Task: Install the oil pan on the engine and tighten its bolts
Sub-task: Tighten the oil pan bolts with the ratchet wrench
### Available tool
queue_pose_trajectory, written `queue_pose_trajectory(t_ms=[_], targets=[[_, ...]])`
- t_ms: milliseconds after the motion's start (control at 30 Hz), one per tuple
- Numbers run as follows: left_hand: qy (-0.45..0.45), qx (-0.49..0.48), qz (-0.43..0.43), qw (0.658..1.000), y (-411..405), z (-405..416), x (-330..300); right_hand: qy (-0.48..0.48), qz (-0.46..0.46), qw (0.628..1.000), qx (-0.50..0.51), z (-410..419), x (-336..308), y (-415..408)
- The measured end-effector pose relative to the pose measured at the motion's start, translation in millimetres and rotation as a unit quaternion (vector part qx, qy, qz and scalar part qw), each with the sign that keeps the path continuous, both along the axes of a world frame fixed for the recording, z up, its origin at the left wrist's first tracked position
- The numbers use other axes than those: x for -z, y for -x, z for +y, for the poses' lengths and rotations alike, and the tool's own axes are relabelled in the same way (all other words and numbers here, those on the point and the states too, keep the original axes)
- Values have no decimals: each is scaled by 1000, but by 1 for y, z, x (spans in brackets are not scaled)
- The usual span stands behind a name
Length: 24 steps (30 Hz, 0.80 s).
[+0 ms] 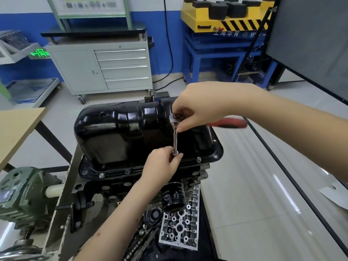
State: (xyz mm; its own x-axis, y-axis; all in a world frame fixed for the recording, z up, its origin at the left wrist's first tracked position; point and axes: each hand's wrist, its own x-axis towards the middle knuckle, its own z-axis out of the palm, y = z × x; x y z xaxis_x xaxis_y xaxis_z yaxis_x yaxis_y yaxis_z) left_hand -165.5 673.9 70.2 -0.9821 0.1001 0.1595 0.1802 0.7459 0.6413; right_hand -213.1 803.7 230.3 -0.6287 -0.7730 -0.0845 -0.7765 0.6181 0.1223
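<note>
A glossy black oil pan sits on the upturned engine block, its flange resting on the block's rim. Bolts show along the near flange, one at the left and one at the right. A ratchet with a red handle stands over the near flange on a chrome extension bar. My right hand grips the ratchet head from above. My left hand pinches the lower end of the extension at the flange; the bolt under it is hidden.
A black oil filter sticks out of the block below my left hand. A silver cylinder head part lies underneath. A green gearbox of the stand is at the left, a wooden table at the far left, a grey tool cabinet behind.
</note>
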Motion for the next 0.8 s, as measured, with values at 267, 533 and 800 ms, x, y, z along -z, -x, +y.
queue_pose_trajectory(t_ms=[267,533,800], targets=[[-23,16,1,1000,-4,-5,2,21,-89,995,-32,2,-6,2],[-70,-57,15,996,-5,0,2,7,-52,998,27,-1,2,2],[1,9,39,999,0,-4,-1,4,-45,999,-14,-4,-4,-2]])
